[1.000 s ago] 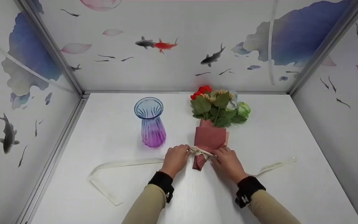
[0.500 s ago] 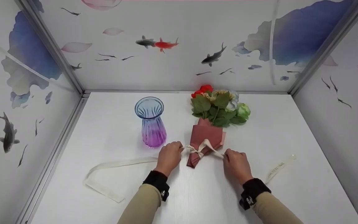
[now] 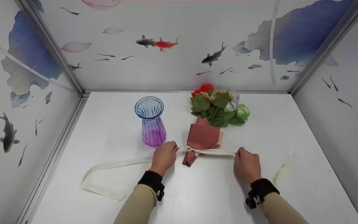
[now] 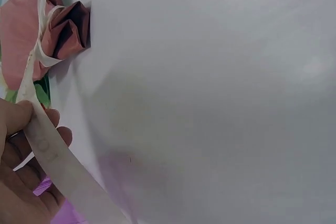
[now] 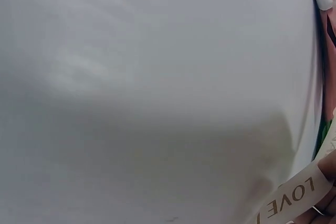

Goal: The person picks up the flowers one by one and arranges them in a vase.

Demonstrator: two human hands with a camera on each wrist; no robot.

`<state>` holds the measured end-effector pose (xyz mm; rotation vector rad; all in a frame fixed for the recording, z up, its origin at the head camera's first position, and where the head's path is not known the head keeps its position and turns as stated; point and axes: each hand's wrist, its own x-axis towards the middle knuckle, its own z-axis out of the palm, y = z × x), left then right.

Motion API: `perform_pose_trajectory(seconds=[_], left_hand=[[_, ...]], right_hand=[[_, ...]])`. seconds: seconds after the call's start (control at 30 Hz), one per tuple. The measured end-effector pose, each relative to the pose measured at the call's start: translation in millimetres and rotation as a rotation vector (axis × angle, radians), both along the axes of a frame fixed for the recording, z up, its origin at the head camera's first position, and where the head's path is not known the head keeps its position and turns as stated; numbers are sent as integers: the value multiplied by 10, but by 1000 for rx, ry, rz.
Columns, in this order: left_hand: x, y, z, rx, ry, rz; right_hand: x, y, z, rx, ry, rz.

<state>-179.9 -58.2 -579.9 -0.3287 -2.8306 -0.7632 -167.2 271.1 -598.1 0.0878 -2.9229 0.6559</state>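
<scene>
A bouquet of artificial flowers (image 3: 218, 105), wrapped low down in dusty-red paper (image 3: 203, 135), lies on the white table. A cream ribbon (image 3: 214, 152) runs round the narrow part of the wrap and stretches out to both sides. My left hand (image 3: 164, 157) pinches one length between thumb and fingers, left of the wrap. On the other side my right hand (image 3: 248, 165) grips the other length, which is pulled straight. Printed letters show on the ribbon (image 5: 294, 195) in the right wrist view. In the left wrist view the paper's folded bottom end (image 4: 71, 30) shows beyond the hand.
A blue-to-purple glass vase (image 3: 153, 127) stands upright just behind my left hand. One loose ribbon tail (image 3: 104, 165) curves over the table at left; another tail (image 3: 280, 174) lies at right. Printed panels (image 3: 179, 71) enclose the back and sides.
Both hands have moved apart, left hand leftward and right hand rightward. The ribbon's loop has drawn out into a straight band, and the wrapped stem end has shifted a little left.
</scene>
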Motion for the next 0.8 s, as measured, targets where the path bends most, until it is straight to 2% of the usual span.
perform_pose_trajectory(seconds=[0.2,0.47,0.57,0.7,0.8], left_hand=[[-12,-29,-51,-41,15,19],[-1,25,-91,-115,139,55],[9,83,-74,-158,189,60],[20,161,-74,-208,271,32],[42,203,-91,-224,293,7]], right_hand=[[10,0,6,-12,18,1],[-8,-44,29,-23,9,-3],[-15,-77,42,-14,44,28],[-30,-151,54,-25,106,96],[-46,-230,46,-35,178,170]])
